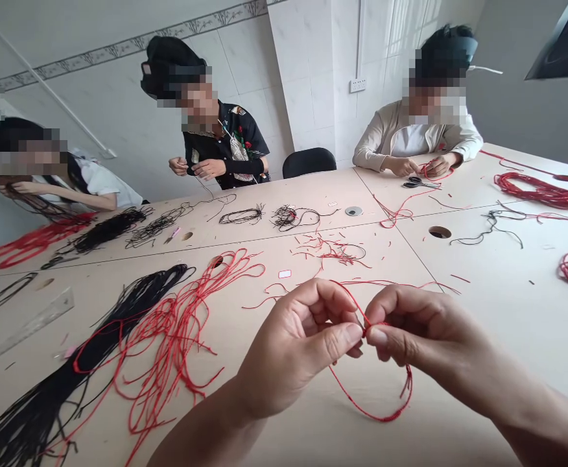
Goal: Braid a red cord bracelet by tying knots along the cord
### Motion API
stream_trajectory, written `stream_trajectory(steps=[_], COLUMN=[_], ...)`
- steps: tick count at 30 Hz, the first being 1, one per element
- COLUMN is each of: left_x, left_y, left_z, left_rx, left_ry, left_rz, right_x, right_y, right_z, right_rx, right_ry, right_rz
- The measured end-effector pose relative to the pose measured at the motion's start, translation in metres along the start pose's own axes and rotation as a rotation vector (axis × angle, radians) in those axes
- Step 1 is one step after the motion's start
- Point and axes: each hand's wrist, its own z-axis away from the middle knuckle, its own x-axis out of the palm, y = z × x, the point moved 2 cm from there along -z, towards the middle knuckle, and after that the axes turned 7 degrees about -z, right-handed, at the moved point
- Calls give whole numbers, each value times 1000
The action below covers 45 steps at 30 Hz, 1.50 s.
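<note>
A thin red cord point(380, 418) is pinched between my two hands above the table. My left hand point(308, 337) closes thumb and forefinger on it, right beside a small dark knot. Against the other side of that knot, my right hand point(410, 327) grips the cord in the same way. The cord hangs below in a loop with a knotted, thicker stretch at the lower right. Other strands of it run up over my left fingers. What my curled fingers cover is hidden.
Left of my hands lie a bundle of red cords point(177, 324) and a bundle of black cords point(118, 324). A clear ruler point(31, 331) is farther left. Red scraps point(332, 250) lie ahead. Three people sit across the table point(488, 370), one near scissors point(420, 183). Red coils point(544, 190) lie right.
</note>
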Motion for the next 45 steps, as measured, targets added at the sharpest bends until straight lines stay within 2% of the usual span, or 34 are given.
stream_trajectory(steps=[3, 7, 10, 12, 14, 15, 18, 20, 22, 25, 27, 30, 33, 35, 40, 45], left_x=[-2, -10, -19, -24, -28, -30, -32, -29, -25, -17, -13, -7, -2, 0, 5, 13], left_y=[-5, -13, -17, -17, -15, -14, -12, -10, -9, -8, -7, -4, -1, 0, -2, -7], left_z=[-6, -20, -31, -36, -38, -39, -39, -38, -35, -28, -22, -15, -10, -8, -3, 0], left_rx=[-55, -85, -46, -10, 5, -5, -76, -112, -120, -147, -177, -183, -166, -162, -153, -162], left_ry=[-19, -16, 22, 62, 117, 143, 175, 160, 139, 113, 95, 79, 62, 56, 58, 17], left_rz=[-35, -223, -417, -492, -454, -393, -150, -13, 75, 155, 195, 242, 276, 281, 304, 339], right_x=[3, -1, -23, -48, -71, -79, -87, -82, -74, -71, -74, -78, -67, -51, -10, 8], right_y=[-2, -8, -16, -16, -5, 5, 50, 81, 104, 114, 108, 87, 61, 48, 40, 40], right_z=[1, 5, 11, 20, 28, 31, 36, 36, 36, 37, 38, 43, 57, 69, 81, 64], right_rx=[-139, -319, -367, -358, -289, -251, -167, -124, -100, -95, -107, -136, -213, -317, -312, -374], right_ry=[72, 185, 272, 420, 539, 539, 414, 333, 309, 339, 394, 540, 663, 651, 507, 442], right_rz=[173, 596, 817, 948, 1073, 1098, 1137, 1151, 1156, 1131, 1091, 1013, 858, 656, 765, 726])
